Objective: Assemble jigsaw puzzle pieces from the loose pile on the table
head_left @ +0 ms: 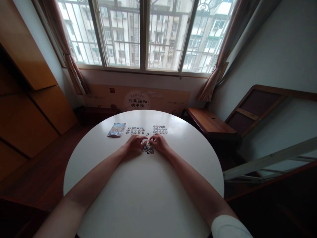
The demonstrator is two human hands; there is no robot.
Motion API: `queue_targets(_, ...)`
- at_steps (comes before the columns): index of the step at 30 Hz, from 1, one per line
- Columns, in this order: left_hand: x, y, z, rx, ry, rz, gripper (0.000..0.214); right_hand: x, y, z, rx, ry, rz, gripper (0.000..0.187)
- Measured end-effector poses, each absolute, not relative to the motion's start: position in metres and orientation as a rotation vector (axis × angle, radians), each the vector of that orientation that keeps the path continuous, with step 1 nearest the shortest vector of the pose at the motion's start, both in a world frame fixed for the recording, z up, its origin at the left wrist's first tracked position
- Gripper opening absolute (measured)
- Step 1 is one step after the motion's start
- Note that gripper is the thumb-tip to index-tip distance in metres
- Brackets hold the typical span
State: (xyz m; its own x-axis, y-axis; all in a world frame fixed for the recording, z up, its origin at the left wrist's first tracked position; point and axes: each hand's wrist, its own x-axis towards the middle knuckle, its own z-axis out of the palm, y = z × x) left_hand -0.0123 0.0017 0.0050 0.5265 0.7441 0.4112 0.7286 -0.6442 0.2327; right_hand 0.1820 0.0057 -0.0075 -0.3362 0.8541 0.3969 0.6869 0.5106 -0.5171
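My left hand (135, 142) and my right hand (159, 142) nearly meet above a small pile of jigsaw puzzle pieces (148, 150). On the left hand, thumb and index finger curl towards each other, and what they hold is too small to make out. The right hand's fingers pinch together on what looks like a jigsaw puzzle piece, mostly hidden. Just beyond the fingertips lies a single loose piece (147, 134). Farther back, pieces are spread in rows, one group on the left (135, 130) and another on the right (160, 129).
A colourful printed packet (116, 130) lies left of the rows on the round white table (146, 195). Past the table are a wooden bench (210, 120) at right, a cabinet (44, 115) at left and a barred window (143, 36) ahead.
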Motion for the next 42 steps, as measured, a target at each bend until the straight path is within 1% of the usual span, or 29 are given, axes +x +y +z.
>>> queue_targets(5,-0.012,-0.004,0.01,2.804,1.147,0.672,0.029,0.182,0.005,-0.006,-1.242,-2.094,0.368,0.013)
queue_targets(16,-0.011,-0.005,0.011,2.809,1.179,0.602,0.031,0.182,0.008,-0.007,-1.27,-2.062,0.36,0.013)
queue_targets(27,-0.011,-0.006,0.014,2.826,1.102,0.603,0.03,0.184,0.009,-0.009,-1.356,-1.999,0.251,0.016)
queue_targets(30,-0.01,-0.004,0.012,2.808,1.182,0.64,0.032,0.184,0.007,-0.007,-1.367,-2.039,0.27,0.017)
queue_targets(36,-0.01,0.003,0.007,2.623,1.548,0.731,0.033,0.183,0.006,-0.007,-1.368,-2.049,0.278,0.016)
queue_targets(42,-0.009,0.005,0.006,2.604,1.582,0.662,0.038,0.184,0.007,-0.009,-1.39,-2.036,0.248,0.018)
